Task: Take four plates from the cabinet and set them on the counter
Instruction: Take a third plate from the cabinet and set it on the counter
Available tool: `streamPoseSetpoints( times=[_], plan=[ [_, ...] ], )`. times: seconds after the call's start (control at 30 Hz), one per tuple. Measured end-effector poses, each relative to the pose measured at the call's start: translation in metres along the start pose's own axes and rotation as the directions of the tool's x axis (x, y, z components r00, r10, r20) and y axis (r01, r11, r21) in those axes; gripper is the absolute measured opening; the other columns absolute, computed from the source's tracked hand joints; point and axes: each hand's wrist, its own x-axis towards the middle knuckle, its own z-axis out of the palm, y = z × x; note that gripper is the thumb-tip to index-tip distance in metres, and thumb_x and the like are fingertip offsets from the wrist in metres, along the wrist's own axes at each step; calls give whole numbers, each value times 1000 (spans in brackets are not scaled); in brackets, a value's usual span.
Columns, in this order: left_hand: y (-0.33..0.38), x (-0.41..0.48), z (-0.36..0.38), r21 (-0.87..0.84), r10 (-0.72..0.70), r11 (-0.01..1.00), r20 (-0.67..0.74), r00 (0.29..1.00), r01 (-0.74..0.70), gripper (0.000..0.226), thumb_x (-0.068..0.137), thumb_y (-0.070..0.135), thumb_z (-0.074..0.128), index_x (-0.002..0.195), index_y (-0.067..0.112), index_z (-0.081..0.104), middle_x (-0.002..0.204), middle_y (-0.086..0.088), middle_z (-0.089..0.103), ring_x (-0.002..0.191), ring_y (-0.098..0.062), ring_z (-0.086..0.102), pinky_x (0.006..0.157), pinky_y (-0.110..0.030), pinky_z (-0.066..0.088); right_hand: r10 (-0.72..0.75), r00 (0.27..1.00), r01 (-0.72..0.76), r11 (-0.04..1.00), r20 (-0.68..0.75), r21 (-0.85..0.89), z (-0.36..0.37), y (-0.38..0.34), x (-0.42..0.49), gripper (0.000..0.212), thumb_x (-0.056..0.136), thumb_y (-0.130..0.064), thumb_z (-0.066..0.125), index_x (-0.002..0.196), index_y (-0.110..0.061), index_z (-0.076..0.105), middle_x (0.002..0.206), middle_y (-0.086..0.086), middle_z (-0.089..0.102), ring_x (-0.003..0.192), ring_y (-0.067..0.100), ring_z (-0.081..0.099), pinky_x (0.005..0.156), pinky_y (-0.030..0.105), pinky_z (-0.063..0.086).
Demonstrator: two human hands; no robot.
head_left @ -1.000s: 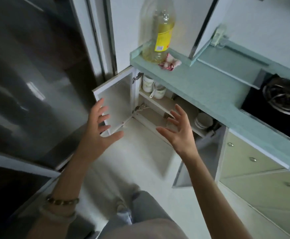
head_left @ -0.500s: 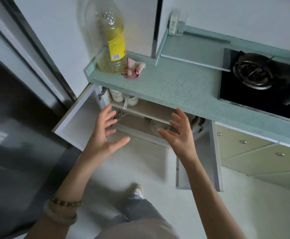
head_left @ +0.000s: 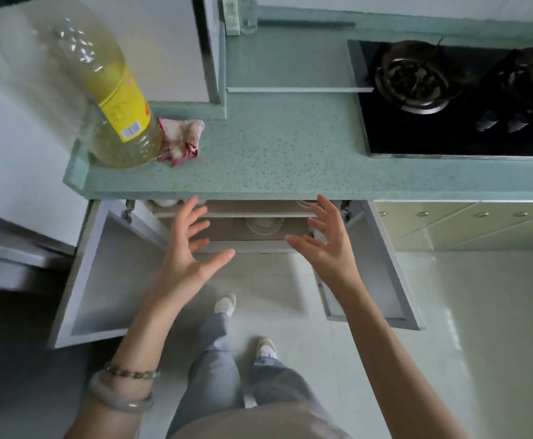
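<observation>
Left hand (head_left: 189,248): fingers (head_left: 192,210) spread apart, lightly bent, thumb out to the side, palm turned inward. Holds nothing.

Right hand (head_left: 325,245): fingers (head_left: 330,213) likewise apart and a little curved, palm facing the left one. Holds nothing.

Both hands hover at the mouth of the open cabinet (head_left: 252,245), just under the front edge of the desk (head_left: 274,160), touching neither.

Plates (head_left: 263,224): seen in the gap between the two hands, on the lower shelf inside the cabinet. Pale, round, glossy rim; appears to be a stack, mostly in shadow. Count cannot be told. Upper shelf board crosses just above them.

Left cabinet door (head_left: 116,267) swung wide open, pale inner face toward the camera. Right cabinet door (head_left: 382,267) also open, partly behind the right forearm.

Left wrist: beaded bracelet (head_left: 130,372) and a pale bangle (head_left: 119,402).

Desk top, speckled green: large oil bottle (head_left: 110,99) with yellow label at the left corner, blurred at the top; crumpled red-and-white rag (head_left: 181,141) touching its base. Black gas hob (head_left: 449,99) set in at the right.

Below: grey trousers (head_left: 214,369), light shoes, pale floor (head_left: 449,312).
</observation>
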Motion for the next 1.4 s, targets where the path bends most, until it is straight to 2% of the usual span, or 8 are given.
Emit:
streamPoseSetpoints(
  times=[0.13,0.23,0.37,0.57,0.97,1.13,1.3,1.4],
  plan=[
    [-14,50,-16,3,44,999,89,995,-44,90,66,25,78,142,30,29,138,5,47,123,-7,50,96,-20,43,38,994,-38,999,-105,6,18,1,25,81,76,-9,77,139,-32,34,131,-8,46,112,1,51,90,22,48],
    [-21,85,-26,16,56,998,162,985,-59,92,64,37,77,142,32,30,137,11,47,123,-5,50,97,-21,43,62,983,-60,998,-173,21,30,2,44,80,76,-13,78,139,-35,34,133,-9,46,112,-7,50,85,16,47],
    [-30,122,-32,12,67,997,212,975,-71,87,66,38,76,140,43,30,139,14,46,126,-5,47,100,-27,41,82,973,-78,997,-214,24,41,7,68,81,76,-14,78,141,-33,33,136,-8,45,117,0,50,88,20,46],
    [-66,125,-10,-16,84,996,283,956,-83,86,69,33,75,143,30,33,138,8,48,127,-11,48,101,-26,42,70,965,-61,997,-252,43,40,38,78,81,71,-25,78,138,-42,35,137,-10,46,122,3,49,93,25,47],
    [-297,144,88,53,121,988,319,940,-145,75,69,29,76,135,34,41,138,5,51,130,-7,45,105,-30,38,-8,937,35,997,-350,69,53,278,117,78,73,-21,79,140,-28,40,139,-5,47,125,9,49,102,28,46],
    [-411,174,116,86,63,992,303,951,-93,69,71,20,80,130,34,47,126,29,51,117,8,50,101,-22,42,-2,936,56,988,-351,144,67,383,154,85,67,-21,80,141,-22,39,142,-2,44,122,14,50,76,4,45],
    [-496,204,144,49,33,998,218,975,-44,59,74,1,76,123,23,51,117,21,55,111,-1,52,104,-38,44,55,943,-9,990,-328,141,78,469,192,84,62,-36,81,136,-36,42,132,-13,48,118,7,52,86,21,48],
    [-535,223,155,34,25,999,199,980,-32,58,76,7,77,122,30,51,120,21,54,117,-4,51,106,-33,42,66,944,-16,987,-323,157,86,514,217,79,65,-34,82,134,-37,44,126,-15,48,114,2,54,77,12,49]
  ],
)
